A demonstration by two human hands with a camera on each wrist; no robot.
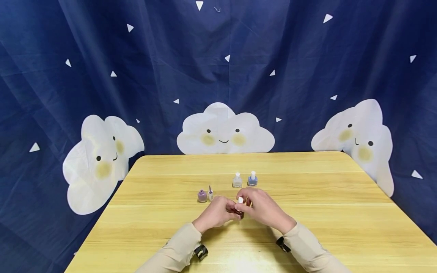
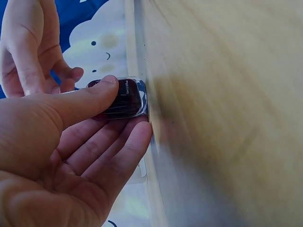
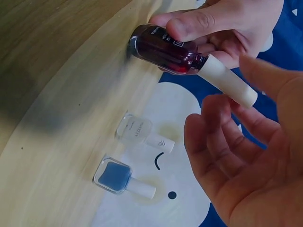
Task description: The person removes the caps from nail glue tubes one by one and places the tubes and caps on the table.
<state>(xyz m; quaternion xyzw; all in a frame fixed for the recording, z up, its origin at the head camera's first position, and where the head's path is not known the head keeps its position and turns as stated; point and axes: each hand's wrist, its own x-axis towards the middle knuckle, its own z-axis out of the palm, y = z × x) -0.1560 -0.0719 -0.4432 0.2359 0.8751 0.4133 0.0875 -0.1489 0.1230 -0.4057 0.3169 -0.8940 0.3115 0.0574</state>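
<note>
My left hand (image 1: 216, 213) holds a dark red nail polish bottle (image 3: 163, 52) between thumb and fingers, low over the table. In the right wrist view the bottle lies tilted, its white cap (image 3: 228, 81) pointing toward my right hand (image 3: 265, 156). The right thumb and fingers are loosely spread around that cap, without a clear pinch on it. The left wrist view shows the bottle's base (image 2: 142, 97) close to the tabletop; whether it touches is unclear. There, the cap is mostly hidden behind the left thumb.
An open purple polish bottle (image 1: 202, 196) stands left of the hands, beside its white cap with the brush (image 1: 210, 193) pointing up. Farther back stand a clear polish bottle (image 1: 237, 181) and a blue one (image 1: 252, 179), both capped. A cloud-print curtain hangs behind the wooden table (image 1: 164, 167).
</note>
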